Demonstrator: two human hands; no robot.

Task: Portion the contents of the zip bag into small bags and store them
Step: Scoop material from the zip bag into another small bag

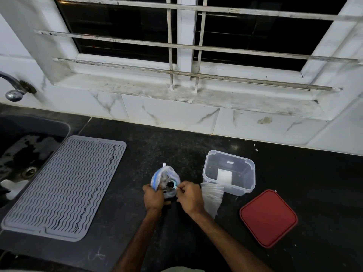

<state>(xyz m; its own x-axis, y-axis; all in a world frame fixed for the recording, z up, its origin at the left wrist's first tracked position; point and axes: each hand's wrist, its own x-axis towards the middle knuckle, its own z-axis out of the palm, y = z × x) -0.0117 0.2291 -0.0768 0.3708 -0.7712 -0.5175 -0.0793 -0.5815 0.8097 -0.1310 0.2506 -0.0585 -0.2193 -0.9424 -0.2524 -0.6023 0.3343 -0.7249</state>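
The left hand (154, 198) grips the open zip bag (164, 174), dark contents inside; the right hand (189, 197) pinches a spoon (173, 184) dipped into it. Right of the grip lie small bags (213, 196) and a clear tub (245, 173), its white label unreadable.

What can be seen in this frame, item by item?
zip bag: one, clear with blue strip, centre of the counter
spoon: one, shiny, in the zip bag's mouth
small bags: stack, clear, right of the zip bag
container: one, clear, open, behind the small bags
lid: one, red, near right of the container
drying mat: one, grey, beside the sink
sink: one, dark, far left
tap: one, chrome, above the sink
left hand: grips the zip bag
right hand: pinches the spoon
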